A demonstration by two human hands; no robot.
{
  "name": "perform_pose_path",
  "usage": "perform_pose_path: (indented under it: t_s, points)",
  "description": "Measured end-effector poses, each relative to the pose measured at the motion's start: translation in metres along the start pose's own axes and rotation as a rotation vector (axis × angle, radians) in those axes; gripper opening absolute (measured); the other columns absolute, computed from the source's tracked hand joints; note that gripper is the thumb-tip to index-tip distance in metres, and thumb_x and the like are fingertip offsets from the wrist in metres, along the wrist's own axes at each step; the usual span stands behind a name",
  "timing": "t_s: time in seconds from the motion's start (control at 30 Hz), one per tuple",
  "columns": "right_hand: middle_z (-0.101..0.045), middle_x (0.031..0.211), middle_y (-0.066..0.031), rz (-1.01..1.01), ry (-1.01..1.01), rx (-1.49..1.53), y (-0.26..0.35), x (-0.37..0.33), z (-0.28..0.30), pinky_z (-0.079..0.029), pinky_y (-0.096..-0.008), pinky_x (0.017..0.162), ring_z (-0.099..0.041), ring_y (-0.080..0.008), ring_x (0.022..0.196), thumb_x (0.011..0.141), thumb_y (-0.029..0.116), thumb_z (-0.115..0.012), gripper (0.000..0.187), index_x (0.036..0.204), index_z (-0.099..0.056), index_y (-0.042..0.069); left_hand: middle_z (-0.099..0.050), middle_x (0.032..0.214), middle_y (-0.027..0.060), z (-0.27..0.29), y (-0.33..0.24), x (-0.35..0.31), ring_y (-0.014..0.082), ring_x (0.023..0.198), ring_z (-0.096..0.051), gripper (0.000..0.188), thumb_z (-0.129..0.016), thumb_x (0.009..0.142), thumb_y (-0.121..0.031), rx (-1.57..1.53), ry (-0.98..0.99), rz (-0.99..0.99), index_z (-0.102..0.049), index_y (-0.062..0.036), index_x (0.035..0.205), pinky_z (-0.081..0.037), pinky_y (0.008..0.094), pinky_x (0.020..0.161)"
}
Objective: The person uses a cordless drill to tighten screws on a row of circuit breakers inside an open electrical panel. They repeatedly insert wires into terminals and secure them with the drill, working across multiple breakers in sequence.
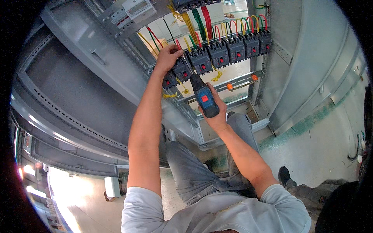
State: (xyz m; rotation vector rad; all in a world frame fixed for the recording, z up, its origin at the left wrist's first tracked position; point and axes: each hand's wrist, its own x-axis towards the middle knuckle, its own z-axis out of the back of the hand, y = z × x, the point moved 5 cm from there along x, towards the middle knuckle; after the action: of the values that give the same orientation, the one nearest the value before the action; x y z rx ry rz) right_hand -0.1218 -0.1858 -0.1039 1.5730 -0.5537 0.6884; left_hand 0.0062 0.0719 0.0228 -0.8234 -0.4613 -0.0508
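Note:
A row of black circuit breakers [218, 55] with red toggles runs across the frame of an open metal cabinet. My right hand [216, 103] grips a blue and black cordless drill [206, 99]. Its long thin bit points up to the top terminals of a breaker [182, 70] toward the row's left end. At those terminals my left hand [168, 58] is closed, fingertips pinched at a short red wire [178, 44]. The bit's tip lies close by those fingers, and whether it sits on a screw cannot be made out.
Bundles of yellow, green and red wires [197, 23] come down from an upper breaker. Yellow wire coils [217, 73] hang below the row. Orange insulators [229, 87] sit on a lower rail. Grey cabinet doors [85, 93] flank me. Another person's shoe [284, 174] shows at right.

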Motion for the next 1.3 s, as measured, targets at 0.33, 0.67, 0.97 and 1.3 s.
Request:
perform_pose_path:
  t_s: [0.33,0.67,0.97,1.3]
  points:
    - [-0.070,0.126,-0.0192,-0.029,0.006,0.032,0.012,0.006,-0.001,-0.054,-0.0351,0.092,-0.072,-0.0259,0.107,0.078,0.001,-0.078,0.082,0.153,-0.046,0.006,-0.073,0.083,0.0086,0.000,-0.002,-0.003,0.0164,0.077,-0.068,0.023,-0.078,0.087,-0.020,0.090,-0.007,-0.026,-0.072,0.0000,0.097,-0.052,0.0333,0.073]
    - [-0.074,0.112,-0.0172,-0.068,0.037,-0.035,0.006,0.010,-0.012,-0.055,-0.0337,0.088,-0.074,-0.0260,0.100,0.075,0.002,-0.079,0.086,0.154,-0.045,0.007,-0.075,0.089,0.0126,0.005,0.018,0.008,0.0248,0.084,-0.072,0.030,-0.078,0.084,-0.027,0.210,-0.008,-0.027,-0.074,-0.0018,0.100,-0.054,0.0380,0.078]
    - [-0.067,0.124,-0.0255,-0.050,0.025,-0.080,0.007,0.009,-0.011,-0.056,-0.0404,0.091,-0.071,-0.0386,0.109,0.077,0.013,-0.081,0.083,0.152,-0.046,0.005,-0.075,0.089,0.0077,-0.002,-0.018,0.000,0.0174,0.082,-0.068,0.026,-0.078,0.087,-0.024,0.299,0.004,-0.030,-0.075,-0.0024,0.101,-0.053,0.0337,0.078]
    - [-0.069,0.121,-0.0246,-0.017,0.032,-0.105,0.010,0.009,-0.021,-0.056,-0.0395,0.088,-0.073,-0.0344,0.103,0.077,0.007,-0.080,0.085,0.154,-0.044,0.003,-0.076,0.094,0.0117,0.002,-0.011,0.006,0.0211,0.086,-0.071,0.030,-0.077,0.087,-0.026,0.303,0.054,-0.052,-0.075,-0.0015,0.104,-0.054,0.0357,0.080]
